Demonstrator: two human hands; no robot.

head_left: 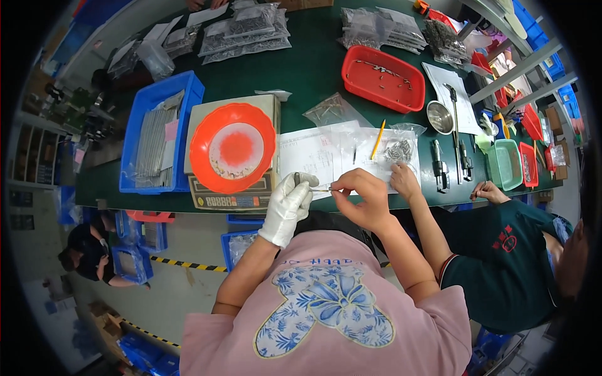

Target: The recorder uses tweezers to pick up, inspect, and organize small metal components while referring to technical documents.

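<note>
My left hand (287, 208), in a white glove, is closed with its fingertips pinched on a small dark metal part (297, 179). From the right, my bare right hand (365, 199) pinches a thin rod (321, 190) that spans the gap to the gloved fingers. Whether the rod enters the metal part is too small to tell. Both hands are over the table's near edge, just in front of printed sheets (307, 153). Beyond my right hand, a yellow pencil (378, 140) lies on the papers beside a pile of small metal pieces (397, 150) on clear plastic.
Left of my hands, an orange bowl (205, 149) sits on a scale (229, 202), beside a blue bin (128, 178) of metal rods. A red tray (357, 97) stands farther back. At right, a co-worker's hand (406, 182) reaches near the metal pieces, close to calipers (440, 169).
</note>
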